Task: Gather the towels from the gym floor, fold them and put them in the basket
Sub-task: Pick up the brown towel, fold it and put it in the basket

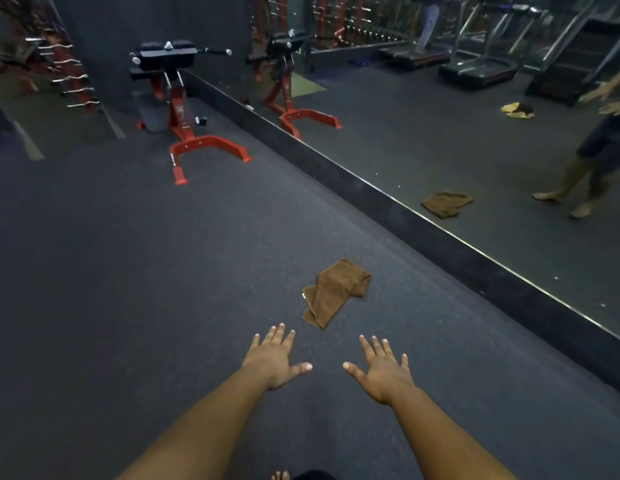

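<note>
Brown towel [332,292] lies crumpled on the dark gym floor [111,289], just beyond the fingertips of both hands and a little toward the right one, touching neither. It sits near the black base strip of the wall mirror [474,150], which runs diagonally past it on the right.

Count: one towel on the floor proper. The mirror shows two cloth shapes (the nearer, brown one looks like this same towel's reflection [446,204]; the farther, yellowish one [517,110] lies on the floor near the treadmills, and I cannot tell what it is). Two hands, two bare forearms. One red-framed exercise machine [183,116] stands well beyond the towel, up and to the left, with its own reflection beside it.

Left hand [275,360]: palm down, fingers straight and spread, thumb out toward the other hand, holding nothing, short of the towel's near corner. Right hand [383,370]: same pose, flat and splayed, empty, thumb pointing inward. The two are apart, a gap of floor between the thumbs, both arms stretched forward toward the towel. A bare foot [280,475] shows at the bottom edge, nearer than the hands.
</note>
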### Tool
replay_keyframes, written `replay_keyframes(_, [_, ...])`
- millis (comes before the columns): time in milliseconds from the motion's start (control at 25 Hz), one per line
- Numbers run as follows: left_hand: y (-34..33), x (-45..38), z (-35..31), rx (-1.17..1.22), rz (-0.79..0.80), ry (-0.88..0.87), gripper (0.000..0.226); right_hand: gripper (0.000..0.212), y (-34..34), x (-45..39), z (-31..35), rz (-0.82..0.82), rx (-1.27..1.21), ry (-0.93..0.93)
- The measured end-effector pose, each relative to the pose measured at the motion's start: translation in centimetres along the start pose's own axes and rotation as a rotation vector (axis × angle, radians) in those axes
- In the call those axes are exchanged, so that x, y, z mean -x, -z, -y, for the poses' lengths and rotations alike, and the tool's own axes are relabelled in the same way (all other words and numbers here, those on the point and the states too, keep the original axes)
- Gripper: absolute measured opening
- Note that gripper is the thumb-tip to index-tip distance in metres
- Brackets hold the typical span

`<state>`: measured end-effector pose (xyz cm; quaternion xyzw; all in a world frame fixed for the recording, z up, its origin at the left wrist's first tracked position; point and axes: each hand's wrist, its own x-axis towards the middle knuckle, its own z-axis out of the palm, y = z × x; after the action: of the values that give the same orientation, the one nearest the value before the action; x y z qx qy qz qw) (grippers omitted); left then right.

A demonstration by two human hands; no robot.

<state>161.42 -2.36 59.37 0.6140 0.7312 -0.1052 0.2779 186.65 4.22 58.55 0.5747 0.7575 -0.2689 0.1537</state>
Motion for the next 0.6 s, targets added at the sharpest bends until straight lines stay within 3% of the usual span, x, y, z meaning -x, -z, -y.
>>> replay_keyframes(120, [3.5,-6.0,1.1,0.02,0.027,-0.007,0.136,0.092,2.4,-6.4,0.7,0.018,-0.031,-0.005])
replay_keyframes(360, [5.1,-23.0,2.3,0.045,0.116,0.066,0.137,0.097,3.3,-25.5,-0.6,0.142,-0.089,-0.008])
replay_keyframes(480, [3.3,-30.9,3.0,0.076,0.214,0.143,0.13,0.091,1.9,-34.1,-2.2,0.249,-0.109,-0.019])
replay_keyframes(600, [-0.8,-40.0,3.9,0.088,0.367,0.188,0.109,0.086,-1.6,-43.1,-4.4,0.325,-0.119,-0.052])
